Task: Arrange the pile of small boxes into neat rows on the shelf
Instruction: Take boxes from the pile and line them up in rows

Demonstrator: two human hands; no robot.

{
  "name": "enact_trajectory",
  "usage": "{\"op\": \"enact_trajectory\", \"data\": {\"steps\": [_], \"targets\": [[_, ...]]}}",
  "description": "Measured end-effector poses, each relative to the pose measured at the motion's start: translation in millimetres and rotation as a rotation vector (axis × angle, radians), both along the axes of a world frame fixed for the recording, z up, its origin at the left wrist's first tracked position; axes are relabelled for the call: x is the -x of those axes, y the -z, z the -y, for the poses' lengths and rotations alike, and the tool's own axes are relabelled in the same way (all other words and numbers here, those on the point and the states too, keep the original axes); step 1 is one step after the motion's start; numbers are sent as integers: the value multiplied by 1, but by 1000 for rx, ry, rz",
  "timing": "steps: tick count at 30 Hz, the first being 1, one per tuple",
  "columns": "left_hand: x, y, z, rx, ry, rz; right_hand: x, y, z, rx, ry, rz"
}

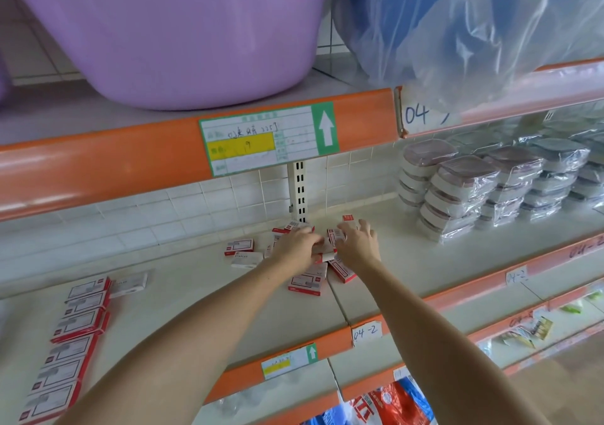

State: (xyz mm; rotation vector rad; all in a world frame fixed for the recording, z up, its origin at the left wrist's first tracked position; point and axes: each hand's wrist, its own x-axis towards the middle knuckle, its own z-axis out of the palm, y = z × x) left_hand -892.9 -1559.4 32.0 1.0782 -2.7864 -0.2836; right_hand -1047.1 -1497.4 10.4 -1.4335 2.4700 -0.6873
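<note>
White tiles cover the wall behind a pale shop shelf (183, 297) with an orange front edge. Near the middle of the shelf, by the white slotted post (300, 189), sits the messy pile of small red and white cardboard boxes (309, 280). Both arms reach into it. The left hand (299, 245) has its fingers curled down over some boxes and looks like it is gripping them, though I cannot see how many. The right hand (358, 245) has its fingers spread and bent over boxes on the 3 o'clock side of the pile, and I cannot tell if it grips one or just rests there. Down at 8 o'clock from the pile, well apart from it, the neat row of the same boxes (70, 343) runs along the shelf's left end. I think a big handful could slip, since the boxes are small and smooth, and one could drop off the front edge. A passing arm could also bump the neat row crooked. At 2 o'clock from the pile stand stacks of white plastic tubs with pinkish lids in clear wrap (464, 195); I cannot see what is in them. On the shelf above, at 11 o'clock, sits a big purple plastic basin (183, 42), and its inside is hidden. At 1 o'clock is a blue tub under clear plastic sheet (457, 22), inside hidden too.
</note>
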Motion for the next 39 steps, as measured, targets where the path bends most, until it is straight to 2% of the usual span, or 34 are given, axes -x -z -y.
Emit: {"op": "enact_trajectory", "data": {"steps": [4, 8, 12, 17, 20, 27, 31, 39], "targets": [[2, 5, -4, 26, -16, -52, -4, 4, 9, -118, 19, 64], [3, 10, -9, 61, -18, -92, -6, 3, 8, -85, -3, 52], [2, 10, -9, -40, -61, -132, -5, 2, -3, 47, 10, 20], [-5, 6, -12, -114, -104, -286, -11, -3, -18, 325, -10, 19], [-18, 4, -16, -132, -105, -365, -22, -5, -26, 396, -56, 61], [-79, 8, -23, -113, -165, -463, -63, -8, -33, 333, -275, 144], [-128, 19, -23, -123, -290, -485, -101, -5, -30, 328, -363, 151], [-206, 37, -31, -108, -516, -418, -168, 12, -22, 254, -544, 149]]}}
